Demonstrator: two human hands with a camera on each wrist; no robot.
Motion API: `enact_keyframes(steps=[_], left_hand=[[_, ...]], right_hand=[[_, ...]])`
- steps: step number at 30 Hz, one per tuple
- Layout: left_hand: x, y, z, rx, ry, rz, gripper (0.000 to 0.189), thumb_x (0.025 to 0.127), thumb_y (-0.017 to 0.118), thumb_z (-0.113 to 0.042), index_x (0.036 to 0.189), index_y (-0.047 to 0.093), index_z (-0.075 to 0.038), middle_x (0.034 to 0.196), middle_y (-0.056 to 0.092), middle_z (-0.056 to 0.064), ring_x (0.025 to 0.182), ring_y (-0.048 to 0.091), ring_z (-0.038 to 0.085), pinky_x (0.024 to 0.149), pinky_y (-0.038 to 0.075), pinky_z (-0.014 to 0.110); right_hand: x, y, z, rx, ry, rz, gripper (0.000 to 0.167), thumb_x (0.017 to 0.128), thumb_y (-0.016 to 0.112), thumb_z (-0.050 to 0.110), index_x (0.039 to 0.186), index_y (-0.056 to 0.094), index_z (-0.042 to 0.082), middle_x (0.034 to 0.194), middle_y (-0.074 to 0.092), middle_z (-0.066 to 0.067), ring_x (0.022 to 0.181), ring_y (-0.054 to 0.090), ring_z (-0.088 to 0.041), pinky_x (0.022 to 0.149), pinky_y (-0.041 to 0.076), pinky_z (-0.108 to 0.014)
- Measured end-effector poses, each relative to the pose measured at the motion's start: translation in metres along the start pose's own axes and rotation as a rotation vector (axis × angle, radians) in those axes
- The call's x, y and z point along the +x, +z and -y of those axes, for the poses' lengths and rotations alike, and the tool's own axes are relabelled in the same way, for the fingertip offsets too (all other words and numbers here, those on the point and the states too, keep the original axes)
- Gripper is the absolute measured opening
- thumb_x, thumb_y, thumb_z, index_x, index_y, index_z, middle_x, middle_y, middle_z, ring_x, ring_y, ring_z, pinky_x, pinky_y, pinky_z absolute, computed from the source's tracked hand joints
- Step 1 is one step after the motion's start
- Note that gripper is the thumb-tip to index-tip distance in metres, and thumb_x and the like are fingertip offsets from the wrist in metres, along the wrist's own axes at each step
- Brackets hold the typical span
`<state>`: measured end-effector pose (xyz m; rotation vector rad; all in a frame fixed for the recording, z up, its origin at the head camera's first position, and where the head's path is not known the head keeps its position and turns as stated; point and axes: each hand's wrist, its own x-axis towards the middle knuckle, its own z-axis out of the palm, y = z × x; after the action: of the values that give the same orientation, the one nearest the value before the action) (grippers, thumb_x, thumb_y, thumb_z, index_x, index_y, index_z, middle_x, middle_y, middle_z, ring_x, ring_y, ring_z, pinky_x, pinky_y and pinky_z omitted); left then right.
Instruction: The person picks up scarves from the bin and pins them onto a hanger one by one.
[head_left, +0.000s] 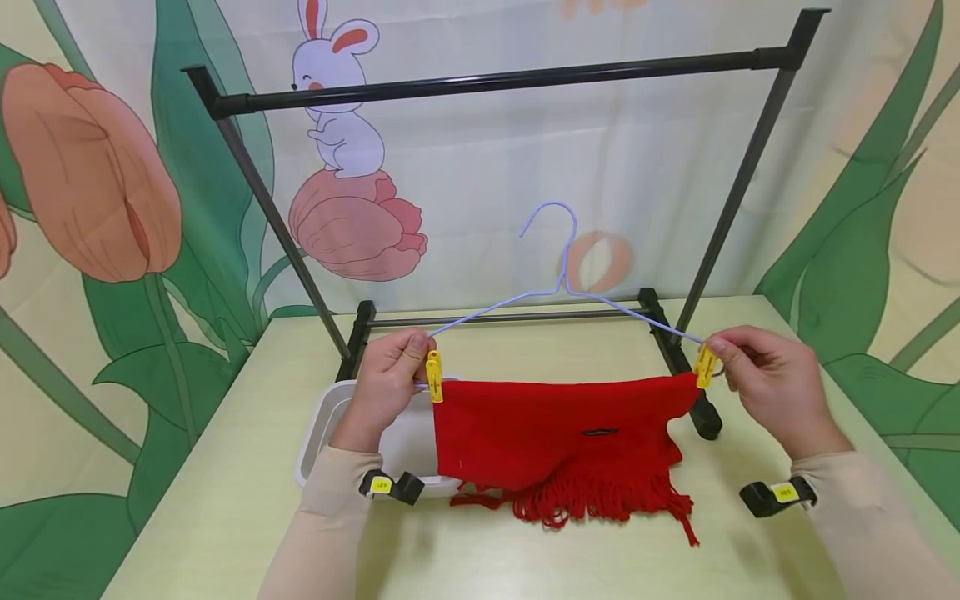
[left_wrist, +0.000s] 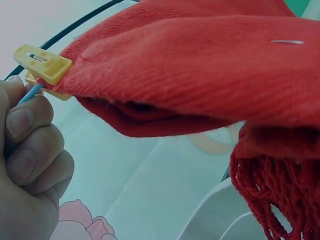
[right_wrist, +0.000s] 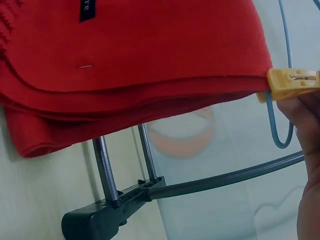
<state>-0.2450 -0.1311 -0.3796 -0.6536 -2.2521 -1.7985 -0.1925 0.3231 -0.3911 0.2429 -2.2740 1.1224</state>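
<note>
A folded red scarf (head_left: 555,425) with a fringed lower edge hangs from a light purple wire clothes hanger (head_left: 566,279). At its upper left corner a yellow clothespin (head_left: 434,377) clips it to the hanger's bottom wire, and a second yellow clothespin (head_left: 706,365) clips the upper right corner. My left hand (head_left: 386,375) grips the hanger's left end, fingers curled round the wire just beside the clothespin (left_wrist: 47,65). My right hand (head_left: 776,383) pinches the hanger's right end, thumb and fingers right at the other clothespin (right_wrist: 292,82). The hanger's hook points up, unattached.
Behind the hanger stands a black clothes rack (head_left: 510,81), its top bar higher than the hook and its feet on the pale table (head_left: 187,525). A white basin (head_left: 322,433) sits partly behind my left hand and the scarf. A printed curtain (head_left: 465,192) backs the table.
</note>
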Motion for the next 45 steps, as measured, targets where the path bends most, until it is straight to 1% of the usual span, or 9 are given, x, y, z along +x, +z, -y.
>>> enact_keyframes(steps=[6,12,20,24,28,32,38,41,45], left_hand=[[0.000,0.001,0.001,-0.023,0.024,-0.020,0.032,0.115,0.047,-0.008,0.096,0.063,0.012,0.069,0.052,0.002,0.061,0.048,0.013,0.056,0.046,0.021],[-0.001,0.001,0.003,-0.039,0.038,-0.043,0.033,0.115,0.047,-0.009,0.093,0.062,0.012,0.066,0.050,-0.001,0.059,0.047,0.011,0.054,0.044,0.020],[-0.001,-0.002,0.004,-0.043,0.049,-0.056,0.034,0.115,0.049,-0.012,0.094,0.063,0.012,0.067,0.051,-0.002,0.059,0.047,0.014,0.055,0.046,0.020],[0.000,-0.002,0.005,-0.045,0.088,-0.037,0.040,0.115,0.051,-0.022,0.093,0.062,0.010,0.066,0.050,-0.003,0.059,0.048,0.010,0.055,0.045,0.019],[-0.001,-0.003,0.006,-0.045,0.117,-0.027,0.045,0.113,0.054,-0.031,0.093,0.062,0.009,0.067,0.050,-0.003,0.059,0.048,0.010,0.055,0.046,0.019],[-0.002,-0.002,0.005,-0.018,0.124,-0.019,0.037,0.114,0.053,-0.020,0.094,0.063,0.010,0.069,0.052,0.001,0.062,0.050,0.011,0.058,0.048,0.021],[-0.002,-0.002,0.001,0.018,0.146,-0.015,0.029,0.113,0.050,-0.006,0.093,0.064,0.010,0.069,0.051,0.009,0.064,0.051,0.012,0.062,0.050,0.023],[-0.002,-0.003,0.000,0.031,0.178,-0.018,0.029,0.113,0.050,-0.006,0.092,0.063,0.009,0.069,0.051,0.011,0.064,0.051,0.012,0.062,0.051,0.022],[0.000,-0.005,-0.002,0.047,0.222,-0.020,0.029,0.113,0.050,-0.008,0.092,0.063,0.009,0.069,0.051,0.015,0.063,0.051,0.015,0.062,0.050,0.023]], right_hand=[[-0.003,0.001,-0.003,-0.059,-0.004,0.022,0.009,0.100,0.076,0.005,0.106,0.082,0.007,0.068,0.062,0.006,0.059,0.052,-0.007,0.047,0.040,-0.024],[-0.007,0.001,0.001,-0.060,-0.011,0.035,0.010,0.097,0.079,0.004,0.106,0.083,0.007,0.069,0.064,0.018,0.052,0.056,-0.006,0.046,0.041,-0.024],[-0.014,0.003,-0.001,-0.006,0.118,0.074,0.018,0.101,0.078,0.014,0.114,0.082,0.003,0.084,0.068,0.028,0.051,0.061,-0.011,0.044,0.041,-0.028],[-0.016,0.003,0.002,-0.025,0.169,0.085,0.024,0.104,0.074,0.022,0.119,0.081,0.004,0.087,0.069,0.024,0.052,0.064,-0.013,0.045,0.043,-0.029],[-0.020,0.004,0.009,-0.116,0.176,0.099,0.031,0.108,0.069,0.028,0.127,0.078,0.006,0.089,0.074,0.004,0.056,0.064,-0.009,0.044,0.039,-0.030],[-0.023,0.005,0.018,-0.184,0.160,0.022,0.030,0.106,0.071,0.025,0.129,0.077,0.006,0.099,0.078,-0.016,0.062,0.063,0.004,0.047,0.042,-0.023],[-0.021,-0.001,0.029,-0.212,0.060,-0.152,0.020,0.102,0.075,0.016,0.119,0.078,0.005,0.104,0.077,-0.005,0.082,0.053,0.017,0.069,0.043,-0.003],[-0.014,-0.012,0.028,-0.221,0.022,-0.070,0.023,0.107,0.066,0.016,0.124,0.075,0.003,0.107,0.073,-0.005,0.088,0.050,0.015,0.069,0.042,-0.007],[0.000,-0.029,0.020,-0.238,-0.009,0.207,0.026,0.112,0.056,0.015,0.132,0.071,0.006,0.101,0.071,-0.010,0.080,0.052,0.005,0.060,0.044,-0.022]])
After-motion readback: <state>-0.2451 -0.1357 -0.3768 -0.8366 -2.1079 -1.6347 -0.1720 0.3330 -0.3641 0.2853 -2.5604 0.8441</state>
